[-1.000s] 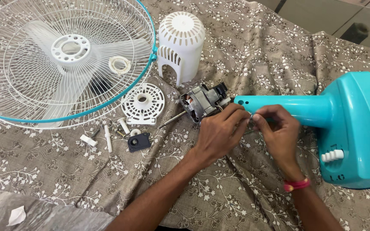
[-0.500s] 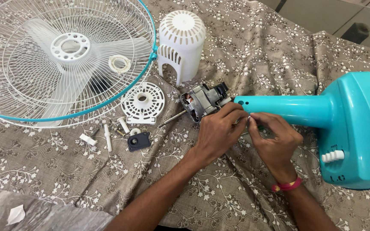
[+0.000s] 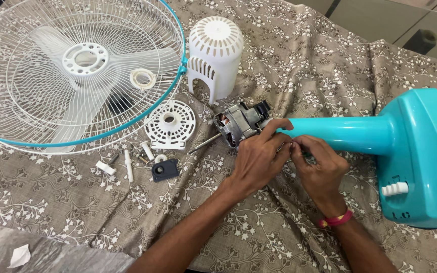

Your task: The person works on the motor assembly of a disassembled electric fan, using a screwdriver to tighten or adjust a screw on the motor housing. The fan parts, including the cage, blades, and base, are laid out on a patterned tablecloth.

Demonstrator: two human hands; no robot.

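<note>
A dismantled pedestal fan lies spread over a brown cloth (image 3: 289, 55) printed with pale flowers. The left hand (image 3: 259, 159) rests against the bare fan motor (image 3: 238, 124), its fingers (image 3: 274, 131) curled over the joint where the motor meets the turquoise neck (image 3: 340, 134) of the fan body. The right hand (image 3: 319, 169) sits just beside it under the neck, fingertips pinched together against the left hand's fingertips; something small seems to be held between them, but it is too hidden to tell what. A red band (image 3: 336, 220) circles the right wrist. The neck runs right into the turquoise base (image 3: 421, 151), which lies on its side with a white knob (image 3: 394, 189) sticking out. The motor's thin metal shaft (image 3: 204, 143) points left toward a round white slotted plate (image 3: 170, 124). Behind the motor stands the white vented motor cover (image 3: 214, 49), upright on the cloth. At far left lies the white wire guard (image 3: 36, 76) with a turquoise rim, the pale fan blades (image 3: 122, 58) showing inside it and a small white ring (image 3: 142, 78) resting on the wires. Near the plate, a small dark block (image 3: 165, 170) and a few white pegs (image 3: 127, 164) are scattered on the cloth.
</note>
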